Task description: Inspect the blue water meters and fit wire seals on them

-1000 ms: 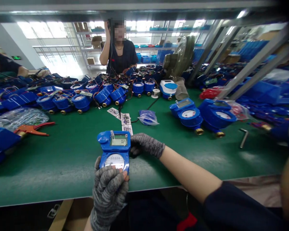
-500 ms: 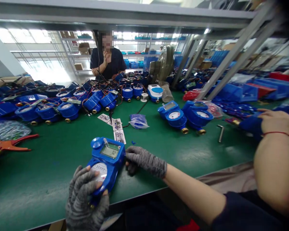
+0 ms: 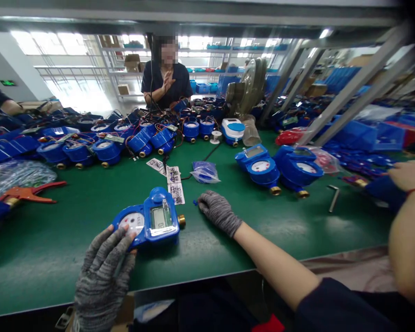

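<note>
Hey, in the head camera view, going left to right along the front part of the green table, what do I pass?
Orange pliers → left hand touching the blue water meter → right hand resting open on the table → metal hex key → a co-worker's arm at the right edge.

Left hand (image 3: 103, 272) touches blue meter (image 3: 148, 221); right hand (image 3: 218, 211) rests apart.

factory assembly bench: rows of water meters (image 3: 103, 150)
</note>
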### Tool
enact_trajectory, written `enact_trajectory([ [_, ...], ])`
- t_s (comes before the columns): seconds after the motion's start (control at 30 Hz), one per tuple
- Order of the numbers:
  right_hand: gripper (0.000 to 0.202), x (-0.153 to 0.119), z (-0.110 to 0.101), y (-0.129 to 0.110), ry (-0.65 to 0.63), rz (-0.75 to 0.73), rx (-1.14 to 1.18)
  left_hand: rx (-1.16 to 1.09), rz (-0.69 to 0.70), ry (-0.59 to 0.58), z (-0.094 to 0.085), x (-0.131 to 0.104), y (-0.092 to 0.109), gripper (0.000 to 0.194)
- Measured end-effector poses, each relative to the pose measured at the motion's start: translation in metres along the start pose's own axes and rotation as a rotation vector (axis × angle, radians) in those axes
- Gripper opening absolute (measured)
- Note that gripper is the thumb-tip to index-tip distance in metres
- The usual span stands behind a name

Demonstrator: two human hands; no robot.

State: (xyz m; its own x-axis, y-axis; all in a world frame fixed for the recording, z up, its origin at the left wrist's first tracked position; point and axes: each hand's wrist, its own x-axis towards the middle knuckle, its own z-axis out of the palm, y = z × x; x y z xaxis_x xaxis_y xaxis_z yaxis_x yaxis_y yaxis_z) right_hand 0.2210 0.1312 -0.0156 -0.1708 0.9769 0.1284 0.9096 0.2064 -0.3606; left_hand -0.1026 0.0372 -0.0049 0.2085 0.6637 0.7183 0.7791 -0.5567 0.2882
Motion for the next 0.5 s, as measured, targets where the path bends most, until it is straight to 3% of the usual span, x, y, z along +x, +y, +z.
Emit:
enact_trajectory([
  [0.07, 0.016, 0.002, -0.001, 0.000, -0.010, -0.015, -0.014, -0.029, -0.103, 0.005, 0.000, 0.003, -0.007, 0.040],
  [0.17, 0.015, 0.005, -0.001, 0.001, -0.010, -0.011, -0.012, -0.249, -0.292, 0.005, 0.006, 0.013, -0.003, 0.031],
  [0.33, 0.012, 0.011, -0.004, -0.001, 0.027, 0.021, 0.034, -0.371, -0.444, 0.166, 0.023, 0.023, 0.013, 0.018],
  [0.43, 0.012, 0.013, -0.011, -0.012, 0.045, -0.068, 0.101, -0.409, -0.505, 0.209, 0.030, 0.025, 0.015, 0.014],
  [0.5, 0.012, 0.013, -0.014, -0.023, 0.068, -0.222, 0.188, -0.469, -0.517, 0.263, 0.034, 0.029, 0.013, 0.013],
])
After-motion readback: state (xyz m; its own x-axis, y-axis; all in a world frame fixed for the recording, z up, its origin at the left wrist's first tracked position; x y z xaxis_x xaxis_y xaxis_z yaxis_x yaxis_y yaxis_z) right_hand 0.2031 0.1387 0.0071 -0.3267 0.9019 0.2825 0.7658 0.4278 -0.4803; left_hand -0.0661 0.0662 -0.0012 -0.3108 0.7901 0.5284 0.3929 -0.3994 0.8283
